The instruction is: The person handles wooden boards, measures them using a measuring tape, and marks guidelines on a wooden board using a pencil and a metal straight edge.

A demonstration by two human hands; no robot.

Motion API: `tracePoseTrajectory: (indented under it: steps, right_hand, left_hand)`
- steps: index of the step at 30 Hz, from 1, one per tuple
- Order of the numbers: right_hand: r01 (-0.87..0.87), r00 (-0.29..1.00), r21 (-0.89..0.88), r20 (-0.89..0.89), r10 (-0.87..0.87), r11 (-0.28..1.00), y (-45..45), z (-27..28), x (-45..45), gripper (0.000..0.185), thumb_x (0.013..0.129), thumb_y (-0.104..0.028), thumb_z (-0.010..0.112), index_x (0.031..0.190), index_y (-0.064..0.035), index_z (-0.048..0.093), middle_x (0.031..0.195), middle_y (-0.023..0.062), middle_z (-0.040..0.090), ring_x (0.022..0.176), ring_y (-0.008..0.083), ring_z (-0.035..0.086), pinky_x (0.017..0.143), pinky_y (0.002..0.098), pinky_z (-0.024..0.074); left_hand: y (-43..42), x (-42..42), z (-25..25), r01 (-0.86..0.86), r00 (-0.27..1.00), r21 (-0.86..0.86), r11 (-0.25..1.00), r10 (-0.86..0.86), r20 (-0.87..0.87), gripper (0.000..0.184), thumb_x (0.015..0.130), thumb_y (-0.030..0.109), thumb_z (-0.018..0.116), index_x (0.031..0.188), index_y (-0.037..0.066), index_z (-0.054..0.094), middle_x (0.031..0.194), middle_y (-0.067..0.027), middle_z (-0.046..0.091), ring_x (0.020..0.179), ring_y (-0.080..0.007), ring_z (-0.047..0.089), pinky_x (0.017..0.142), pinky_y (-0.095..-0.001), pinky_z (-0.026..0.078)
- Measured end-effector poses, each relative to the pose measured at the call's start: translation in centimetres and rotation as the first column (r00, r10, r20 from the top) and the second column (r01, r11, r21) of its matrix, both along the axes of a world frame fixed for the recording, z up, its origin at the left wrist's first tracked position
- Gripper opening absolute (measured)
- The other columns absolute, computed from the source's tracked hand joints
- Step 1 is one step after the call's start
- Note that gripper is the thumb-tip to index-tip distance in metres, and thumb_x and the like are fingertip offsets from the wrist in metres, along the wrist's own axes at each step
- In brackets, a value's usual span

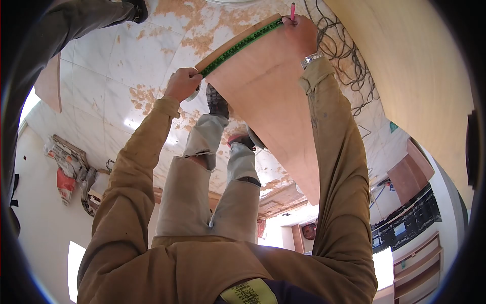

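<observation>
A green tape measure stretches across the far end of a light-brown wooden board. My left hand is closed on the tape at the board's left corner, and a round, pale piece, perhaps the case, shows partly under the palm. At the right corner, my right hand is closed round a pink pencil or marker that points up. Its fingers rest at the tape's other end, and I cannot tell whether they pinch it.
Sawdust lies over the pale tiled floor. Tangled black cables run along the right, beside a large upright wooden panel. Another person's leg stands at the upper left. Bags and tools lie at the left.
</observation>
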State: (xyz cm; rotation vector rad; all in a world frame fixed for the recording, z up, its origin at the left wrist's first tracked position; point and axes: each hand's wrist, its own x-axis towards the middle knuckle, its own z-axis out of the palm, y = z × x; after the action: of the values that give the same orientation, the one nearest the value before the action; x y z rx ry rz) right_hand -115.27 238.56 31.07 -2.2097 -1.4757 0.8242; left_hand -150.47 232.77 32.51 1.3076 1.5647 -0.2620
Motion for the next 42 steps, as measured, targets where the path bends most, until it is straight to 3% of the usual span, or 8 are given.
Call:
tracePoseTrajectory:
  steps: [7,10,13,16,22,25,28,42]
  right_hand:
    - [-0.105,0.987,0.234,0.140,0.073,0.967,0.9,-1.2,0.9,0.029,0.088,-0.024,0.067,0.094,0.0038,0.072,0.085,0.0202,0.072,0.074,0.0314,0.070,0.074,0.0365,0.0534]
    - [-0.023,0.987,-0.222,0.148,0.057,0.975,3.0,3.5,-0.2,0.037,0.095,-0.033,0.063,0.108,0.0003,0.073,0.096,0.0139,0.075,0.086,0.0234,0.071,0.078,0.0328,0.0552]
    - [-0.277,0.930,0.151,-0.206,0.304,0.949,2.9,3.0,-0.7,0.035,0.093,-0.028,0.063,0.102,0.0050,0.072,0.091,0.0128,0.074,0.086,0.0208,0.070,0.076,0.0321,0.0534]
    - [-0.131,0.858,-0.069,-0.508,0.078,0.989,3.2,4.0,-1.8,0.032,0.091,-0.026,0.064,0.102,0.0034,0.072,0.087,0.0121,0.073,0.087,0.0192,0.069,0.077,0.0322,0.0526]
    - [-0.450,0.883,-0.122,-0.207,0.420,0.885,6.0,3.1,-1.1,0.025,0.084,-0.024,0.067,0.090,-0.0011,0.072,0.079,0.0090,0.071,0.071,0.0174,0.065,0.065,0.0332,0.0511]
    - [-0.424,0.830,-0.007,-0.404,0.385,0.906,6.2,1.8,-0.7,0.024,0.081,-0.024,0.066,0.076,-0.0002,0.068,0.068,0.0066,0.067,0.057,0.0154,0.058,0.056,0.0331,0.0460]
    - [-0.486,0.842,-0.251,-0.391,0.372,0.837,7.3,4.5,-1.2,0.027,0.079,-0.024,0.066,0.067,0.0002,0.065,0.059,0.0059,0.062,0.050,0.0148,0.052,0.051,0.0326,0.0416]
    - [-0.614,0.781,-0.187,-0.290,0.554,0.767,7.2,1.2,-0.5,0.025,0.078,-0.025,0.065,0.065,-0.0030,0.064,0.052,0.0046,0.055,0.048,0.0137,0.048,0.049,0.0338,0.0401]
  left_hand:
    - [0.4,-0.9,-1.1,-0.033,0.997,-0.075,0.997,0.039,0.074,0.028,0.086,0.028,0.065,0.093,0.004,0.075,0.081,-0.0103,0.072,0.076,-0.0224,0.067,0.074,-0.0359,0.052]
    - [0.8,-1.3,-1.7,-0.039,0.992,-0.133,0.990,0.054,0.111,0.028,0.088,0.027,0.065,0.093,0.001,0.074,0.078,-0.0053,0.069,0.071,-0.0135,0.061,0.069,-0.0307,0.049]
    - [1.4,-1.2,-1.0,-0.034,0.990,-0.195,0.980,0.059,0.125,0.029,0.089,0.027,0.065,0.094,0.000,0.074,0.077,-0.0040,0.068,0.071,-0.0122,0.059,0.068,-0.0294,0.048]
    - [1.4,-1.0,-0.9,-0.049,0.988,-0.187,0.981,0.075,0.134,0.029,0.090,0.028,0.065,0.095,0.001,0.074,0.077,-0.0027,0.067,0.070,-0.0110,0.058,0.067,-0.0285,0.047]
    - [1.6,-1.2,-1.1,-0.064,0.984,-0.232,0.971,0.101,0.149,0.028,0.090,0.027,0.066,0.096,0.001,0.074,0.077,-0.0015,0.067,0.070,-0.0094,0.058,0.065,-0.0275,0.046]
    - [1.8,-1.4,-1.5,-0.063,0.983,-0.261,0.963,0.105,0.150,0.028,0.089,0.027,0.067,0.096,0.001,0.074,0.079,-0.0030,0.068,0.071,-0.0106,0.059,0.066,-0.0280,0.047]
    - [2.1,-1.6,-1.8,-0.067,0.980,-0.300,0.952,0.119,0.157,0.028,0.088,0.026,0.067,0.097,0.000,0.074,0.081,-0.0047,0.069,0.071,-0.0122,0.061,0.067,-0.0285,0.048]
    - [2.4,-1.3,-1.4,-0.093,0.965,-0.354,0.931,0.172,0.200,0.029,0.090,0.026,0.066,0.099,-0.001,0.072,0.080,-0.0025,0.066,0.070,-0.0098,0.058,0.063,-0.0268,0.046]
